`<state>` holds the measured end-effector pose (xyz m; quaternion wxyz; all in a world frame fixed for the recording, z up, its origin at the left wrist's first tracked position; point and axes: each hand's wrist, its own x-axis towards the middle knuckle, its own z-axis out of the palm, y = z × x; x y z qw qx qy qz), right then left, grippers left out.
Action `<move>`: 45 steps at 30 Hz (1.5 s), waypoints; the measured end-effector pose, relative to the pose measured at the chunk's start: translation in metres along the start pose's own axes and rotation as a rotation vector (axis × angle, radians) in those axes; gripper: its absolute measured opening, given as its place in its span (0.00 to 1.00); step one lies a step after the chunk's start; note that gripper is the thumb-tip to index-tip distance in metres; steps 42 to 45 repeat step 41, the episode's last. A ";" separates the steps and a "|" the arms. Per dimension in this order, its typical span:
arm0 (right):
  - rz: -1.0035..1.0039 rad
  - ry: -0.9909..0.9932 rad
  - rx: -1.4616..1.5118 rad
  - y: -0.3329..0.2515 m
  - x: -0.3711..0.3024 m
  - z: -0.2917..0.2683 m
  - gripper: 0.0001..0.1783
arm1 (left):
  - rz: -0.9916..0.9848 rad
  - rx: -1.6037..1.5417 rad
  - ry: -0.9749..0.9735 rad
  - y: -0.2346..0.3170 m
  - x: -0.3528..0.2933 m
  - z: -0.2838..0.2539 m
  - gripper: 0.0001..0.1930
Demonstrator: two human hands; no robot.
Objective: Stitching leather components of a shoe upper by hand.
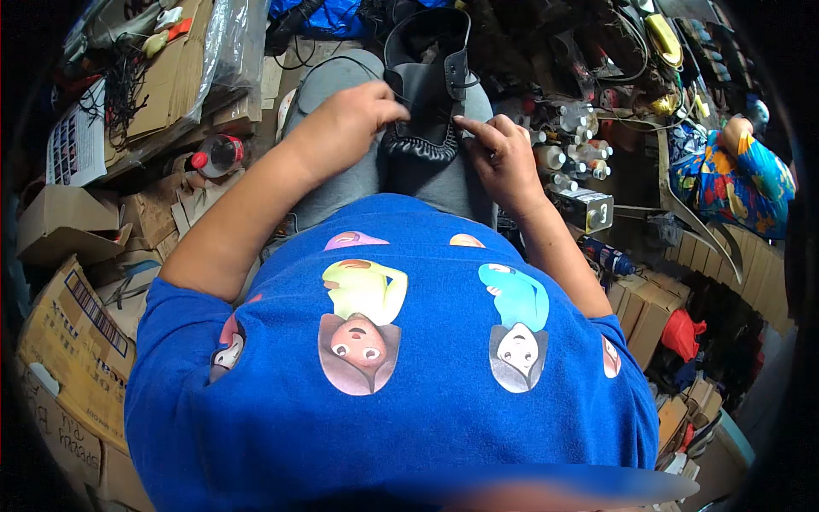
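Note:
A black leather shoe upper [424, 141], with thick gathered stitches along its near curved edge, rests on my lap between my knees. Its open ankle part, with eyelets on a side flap, points away from me. My left hand [363, 115] is closed just left of the upper, thumb and fingertips drawn together over its edge; anything pinched there is too small to make out. On the other side, my right hand [505, 158] has its fingers bent and its index fingertip by the stitched right edge. Whatever that hand grips is hidden.
Several small bottles [576, 141] and a metal can [589, 209] stand right of my knee. At left lie flattened cardboard [162, 77], a red-capped plastic bottle [220, 155] and open boxes [72, 222]. Another person's patterned sleeve [759, 188] is at far right.

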<state>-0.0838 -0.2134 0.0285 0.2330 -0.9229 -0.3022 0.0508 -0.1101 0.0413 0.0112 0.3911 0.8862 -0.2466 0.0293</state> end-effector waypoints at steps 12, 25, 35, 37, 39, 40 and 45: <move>0.015 -0.049 -0.133 0.001 -0.008 -0.007 0.20 | -0.098 0.125 0.133 0.001 -0.017 -0.016 0.12; 0.081 0.025 -0.253 0.014 -0.031 -0.013 0.23 | 0.019 -0.047 0.032 0.000 0.017 0.032 0.07; 0.322 -0.233 0.314 0.013 0.011 -0.015 0.17 | 0.036 0.029 0.214 -0.018 0.019 0.032 0.07; 0.261 -0.286 0.367 0.029 0.019 -0.016 0.17 | -0.041 -0.200 0.194 -0.018 0.023 0.026 0.08; 0.256 -0.382 0.508 0.042 0.029 -0.019 0.17 | -0.050 -0.144 0.156 -0.015 0.026 0.018 0.09; 0.262 -0.415 0.537 0.047 0.032 -0.019 0.16 | -0.078 -0.032 0.093 -0.012 0.025 0.015 0.10; 0.265 -0.451 0.566 0.051 0.036 -0.019 0.16 | -0.108 0.080 0.032 -0.009 0.024 0.015 0.10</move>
